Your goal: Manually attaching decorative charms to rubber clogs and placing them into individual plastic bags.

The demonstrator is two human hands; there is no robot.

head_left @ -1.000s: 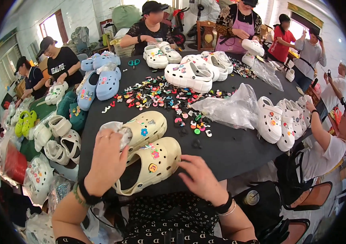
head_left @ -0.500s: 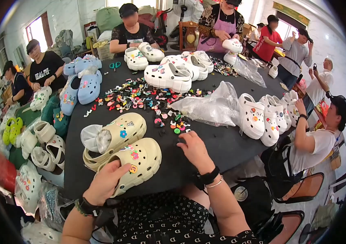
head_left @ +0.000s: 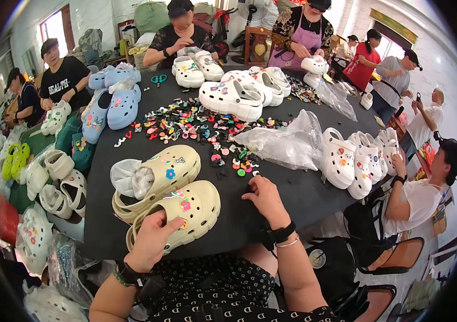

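Observation:
My left hand (head_left: 153,239) grips the nearer beige clog (head_left: 199,212) at its foot opening, the thumb reaching over the upper. Colourful charms, among them a pink flower (head_left: 186,204), sit in its holes. Beside it lies the other beige clog (head_left: 172,167), with a blue flower charm and a clear plastic bag (head_left: 127,180) stuffed inside. To the right, my right hand (head_left: 265,199) is low over the black table with its fingers pinched. Something small and dark shows at the fingertips, too small to name. Just beyond lies a heap of loose charms (head_left: 196,124).
A clear plastic bag (head_left: 287,142) lies beyond my right hand. White clogs (head_left: 339,161) line the table's right side, more white clogs (head_left: 231,99) stand farther back, and blue clogs (head_left: 123,107) are at the left. Co-workers sit and stand around the black table (head_left: 228,214).
The whole view has shifted slightly. My right hand keeps its pinch near the charms, and my left hand stays on the clog. The co-worker across the table has raised a hand above the white clogs.

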